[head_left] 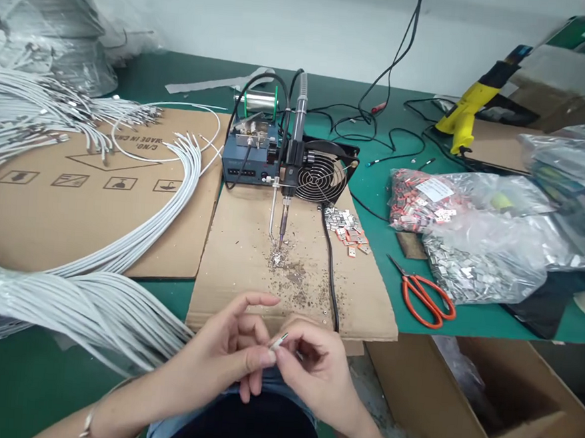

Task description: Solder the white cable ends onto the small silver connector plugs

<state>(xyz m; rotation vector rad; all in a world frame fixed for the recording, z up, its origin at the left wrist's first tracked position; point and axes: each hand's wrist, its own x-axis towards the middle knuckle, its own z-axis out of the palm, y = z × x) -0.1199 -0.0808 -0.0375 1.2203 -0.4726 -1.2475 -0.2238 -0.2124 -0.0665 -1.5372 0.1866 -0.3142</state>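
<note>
My left hand (240,349) pinches the end of a white cable (278,341) between thumb and fingers, its index finger raised. Against the same cable end, my right hand (313,357) closes thumb and forefinger; a dark or greenish tip shows there, too small to make out. Both hands are above the near edge of a cardboard sheet (234,255). Beyond them a soldering iron (293,146) hangs tip down in a stand, over solder scraps (278,257). Metal USB connectors (345,221), some with orange parts, are heaped on the cardboard to the right.
Bundles of white cables (156,236) cover the left side. A blue soldering unit (250,152), solder spool (260,102) and black fan (320,177) stand at the back. Orange-handled scissors (427,298), bags of connectors (484,266) and a yellow heat gun (473,111) are at right. A black cord (330,268) crosses the cardboard.
</note>
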